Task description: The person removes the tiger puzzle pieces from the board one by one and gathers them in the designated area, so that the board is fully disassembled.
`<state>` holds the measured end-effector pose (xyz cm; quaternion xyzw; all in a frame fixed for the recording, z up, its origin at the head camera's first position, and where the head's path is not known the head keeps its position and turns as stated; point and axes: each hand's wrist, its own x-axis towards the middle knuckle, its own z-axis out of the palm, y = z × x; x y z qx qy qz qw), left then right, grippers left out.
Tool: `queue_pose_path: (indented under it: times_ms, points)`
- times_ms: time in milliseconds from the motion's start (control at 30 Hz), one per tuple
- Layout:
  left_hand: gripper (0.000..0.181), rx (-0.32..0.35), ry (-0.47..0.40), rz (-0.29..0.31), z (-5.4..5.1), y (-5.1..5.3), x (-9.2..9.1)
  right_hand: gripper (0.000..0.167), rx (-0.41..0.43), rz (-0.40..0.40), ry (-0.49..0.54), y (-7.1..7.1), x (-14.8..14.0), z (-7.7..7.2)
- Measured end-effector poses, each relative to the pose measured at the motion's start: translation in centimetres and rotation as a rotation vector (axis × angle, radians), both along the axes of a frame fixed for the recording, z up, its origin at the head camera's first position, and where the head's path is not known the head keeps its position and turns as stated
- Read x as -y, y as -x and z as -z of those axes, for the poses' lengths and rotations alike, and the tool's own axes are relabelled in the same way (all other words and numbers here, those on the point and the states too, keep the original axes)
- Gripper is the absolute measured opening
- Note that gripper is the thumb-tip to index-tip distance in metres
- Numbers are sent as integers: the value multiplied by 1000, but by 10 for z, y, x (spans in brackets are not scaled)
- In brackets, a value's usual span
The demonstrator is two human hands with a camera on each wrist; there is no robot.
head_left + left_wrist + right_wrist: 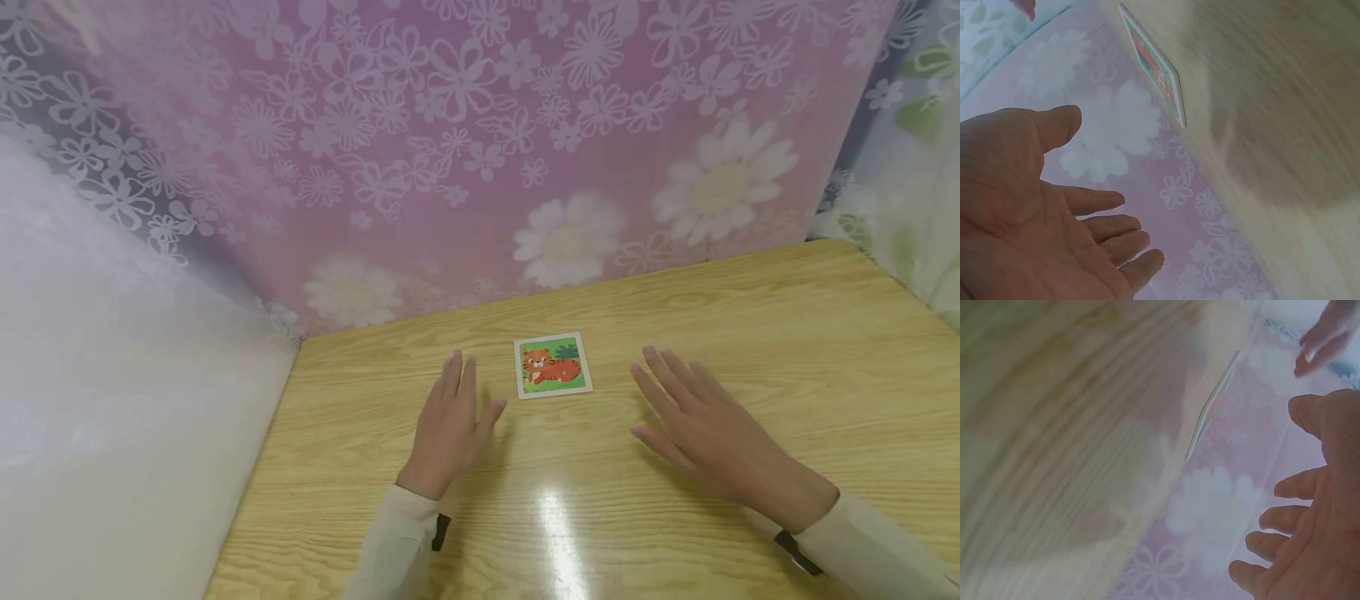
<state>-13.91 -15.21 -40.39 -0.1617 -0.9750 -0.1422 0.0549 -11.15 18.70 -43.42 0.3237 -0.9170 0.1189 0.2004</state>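
Observation:
A square picture puzzle (553, 365) with an orange tiger on green and a pale border lies flat on the wooden table. To its left is my left hand (447, 429), fingers extended and thumb apart, holding nothing. On the other side, my right hand (705, 429) is held with straight, slightly spread fingers, also holding nothing. Neither hand touches the puzzle. In the left wrist view the left palm (1041, 212) faces the camera, with the puzzle (1155, 65) beyond it. The right wrist view shows the right hand (1316, 512) apart from the puzzle's thin edge (1210, 409).
The wood-grain table (787, 350) meets a pink flowered cloth (450, 167) along its back edge. A white surface (112, 375) borders it on the left, and a leaf-patterned cloth (922, 167) hangs at the right. A light reflection shines on the table's front.

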Motion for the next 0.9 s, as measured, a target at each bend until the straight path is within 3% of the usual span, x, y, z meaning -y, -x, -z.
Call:
queue_pose_path:
  times_ms: [200,367,733,900]
  points:
    - [72,12,-5,26,-6,20,-11,69,16,-43,-18,8,12,-5]
    - [69,85,-47,34,-8,35,-20,68,44,-81,-5,19,20,-7]
    - [63,218,-153,-35,12,71,-35,67,191,-114,35,47,38,-6]
    - [59,230,-174,-31,16,83,-40,63,250,-143,50,62,50,-3]
